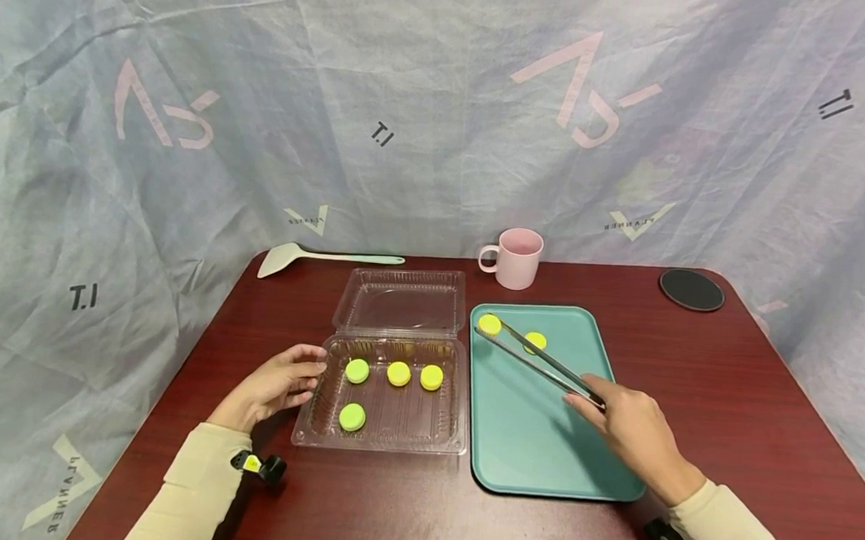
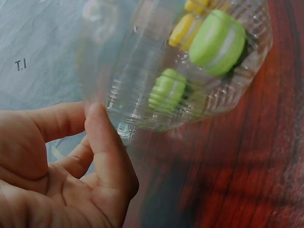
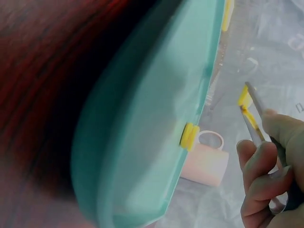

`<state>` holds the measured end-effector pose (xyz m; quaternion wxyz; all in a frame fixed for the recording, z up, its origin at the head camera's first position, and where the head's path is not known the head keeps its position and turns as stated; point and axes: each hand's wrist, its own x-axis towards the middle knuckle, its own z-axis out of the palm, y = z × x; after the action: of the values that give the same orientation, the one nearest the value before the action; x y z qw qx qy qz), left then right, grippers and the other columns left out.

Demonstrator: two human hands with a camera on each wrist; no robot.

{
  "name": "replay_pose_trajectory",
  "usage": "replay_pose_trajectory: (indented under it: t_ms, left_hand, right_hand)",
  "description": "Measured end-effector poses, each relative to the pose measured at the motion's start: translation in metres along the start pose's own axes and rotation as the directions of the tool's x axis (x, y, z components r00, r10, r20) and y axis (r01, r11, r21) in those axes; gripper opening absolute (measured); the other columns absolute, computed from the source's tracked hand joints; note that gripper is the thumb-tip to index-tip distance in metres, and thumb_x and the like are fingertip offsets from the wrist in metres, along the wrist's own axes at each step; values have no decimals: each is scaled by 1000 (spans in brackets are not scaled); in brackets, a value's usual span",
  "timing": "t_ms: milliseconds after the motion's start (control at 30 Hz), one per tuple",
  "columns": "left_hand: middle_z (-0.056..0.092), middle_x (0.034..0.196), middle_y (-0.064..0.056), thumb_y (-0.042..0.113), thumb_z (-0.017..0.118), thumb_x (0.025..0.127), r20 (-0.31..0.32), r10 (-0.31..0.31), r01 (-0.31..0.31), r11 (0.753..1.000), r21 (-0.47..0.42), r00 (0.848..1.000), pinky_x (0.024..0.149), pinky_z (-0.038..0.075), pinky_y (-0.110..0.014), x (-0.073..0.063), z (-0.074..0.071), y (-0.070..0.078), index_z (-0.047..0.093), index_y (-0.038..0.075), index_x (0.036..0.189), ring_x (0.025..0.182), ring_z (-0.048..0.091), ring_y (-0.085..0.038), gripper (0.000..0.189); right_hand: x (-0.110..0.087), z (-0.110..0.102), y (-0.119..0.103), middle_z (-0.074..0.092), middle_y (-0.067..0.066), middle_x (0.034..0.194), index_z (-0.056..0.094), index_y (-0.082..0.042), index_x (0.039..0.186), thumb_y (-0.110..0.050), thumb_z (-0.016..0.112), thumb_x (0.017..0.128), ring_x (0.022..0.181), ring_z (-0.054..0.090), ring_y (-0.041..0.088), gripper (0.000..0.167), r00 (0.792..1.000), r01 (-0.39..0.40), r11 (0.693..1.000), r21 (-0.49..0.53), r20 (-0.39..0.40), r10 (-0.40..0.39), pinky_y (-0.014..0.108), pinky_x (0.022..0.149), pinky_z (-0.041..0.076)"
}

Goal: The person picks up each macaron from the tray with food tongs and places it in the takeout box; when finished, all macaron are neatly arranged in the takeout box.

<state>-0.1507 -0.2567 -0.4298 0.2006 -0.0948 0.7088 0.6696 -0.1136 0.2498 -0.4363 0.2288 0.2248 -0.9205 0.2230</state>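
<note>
My right hand [image 1: 633, 435] grips metal tongs [image 1: 545, 361], seen over the teal tray [image 1: 526, 438]. At the tongs' tips is a yellow macaron [image 1: 490, 324], which the right wrist view shows between the two arms. Another yellow macaron [image 1: 535, 342] lies on the tray, behind the tongs. My left hand [image 1: 276, 384] pinches the left rim of a clear plastic container [image 1: 379, 444], whose lid [image 1: 401, 305] lies folded back. Inside it, a green macaron [image 1: 357, 371] and two yellow macarons [image 1: 398, 373] form a row, with one more green macaron [image 1: 352, 417] in front.
A pink mug [image 1: 519, 260] stands behind the tray. At the back left lies a white spatula [image 1: 330, 256] with a pale green handle end. A round black coaster [image 1: 692, 289] is at the back right of the dark red table [image 1: 405, 505]. A grey curtain [image 1: 425, 139] hangs behind.
</note>
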Motion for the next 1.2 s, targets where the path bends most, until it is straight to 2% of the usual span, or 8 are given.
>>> replay_pose_trajectory:
  t_ms: [133,233,367,667,767,900,1033,1200]
  left_hand:
    - [55,92,0,14,65,99,-5,1,-1,1000,2,1000,62,54,-20,0,0,0,51,8,127,74,56,-7,33]
    - [55,92,0,14,65,98,-1,2,-2,1000,-2,1000,62,54,-20,0,0,0,51,8,127,74,57,-7,32]
    - [55,92,0,13,65,98,5,3,-3,1000,-7,1000,62,54,-19,0,-1,0,51,7,127,74,57,-7,33]
    - [55,92,0,14,65,99,2,3,-3,1000,-9,1000,62,54,-19,1,-1,-1,51,8,128,74,57,-7,33]
    - [55,92,0,14,65,99,-3,-3,3,1000,-7,1000,62,54,-19,1,-1,-1,52,8,126,74,57,-7,31]
    - [55,93,0,15,65,98,-8,-5,5,1000,0,1000,63,54,-20,0,-1,0,52,9,126,75,57,-8,31]
    - [55,93,0,15,65,99,-8,-4,4,1000,2,1000,63,54,-20,-1,-2,1,52,9,127,76,57,-8,32]
    - [55,94,0,16,66,98,-3,-8,8,1000,-1,1000,64,54,-19,1,0,0,51,9,128,76,57,-7,34]
  right_hand:
    - [0,0,-1,39,-17,60,62,-20,88,-21,83,83,52,38,2,21,1000,6,1000,16,-12,-6,26,46,37]
    - [1,0,-2,38,-17,61,62,-21,87,-20,84,81,53,39,3,23,1000,24,999,28,-20,-24,26,47,39]
    - [3,-1,-6,33,-18,61,58,-23,84,-20,84,81,53,36,3,27,999,45,998,48,-22,-44,23,47,35]
    - [7,4,-16,58,-14,73,69,-16,95,-19,86,78,57,43,-4,25,991,132,988,85,-38,-130,18,51,42]
    - [8,6,-20,54,-17,72,66,-20,89,-22,86,78,58,42,-5,23,988,153,983,103,-22,-152,16,50,39]
    - [13,7,-27,36,-21,66,53,-27,81,-25,85,80,56,35,-4,32,984,176,976,130,7,-178,13,48,31]
    - [15,8,-34,36,-22,66,55,-27,82,-27,84,81,56,35,-5,29,976,204,968,148,51,-213,12,48,30]
    - [17,7,-43,31,-22,64,49,-28,77,-30,82,84,55,28,-7,34,962,223,961,165,122,-245,12,46,26]
